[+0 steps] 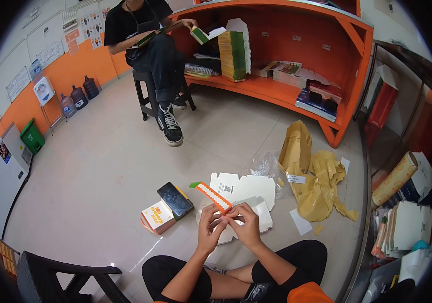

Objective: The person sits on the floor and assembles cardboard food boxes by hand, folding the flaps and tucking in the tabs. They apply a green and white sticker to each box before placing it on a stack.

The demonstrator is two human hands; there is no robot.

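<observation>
Both of my hands meet low in the middle of the head view, over my crossed legs. Between them is a narrow orange cardboard strip (213, 197) with a white zigzag pattern and a green end that points up and left. My left hand (211, 228) pinches its lower end, and my right hand (244, 222) grips the same end, fingertips close together. The exact fold under the fingers is hidden. Flat white unfolded cartons (256, 188) lie on the floor just beyond my hands. To the left sit a printed orange-and-white stack (158, 217) and a dark phone (175, 199).
Torn brown paper (322, 187) and clear plastic (265, 164) lie to the right. Another person (147, 55) sits on a black stool, holding green printed card, beside an orange shelf (276, 91). A black stool (49, 275) stands near left; a rack with papers (402, 227) lines the right.
</observation>
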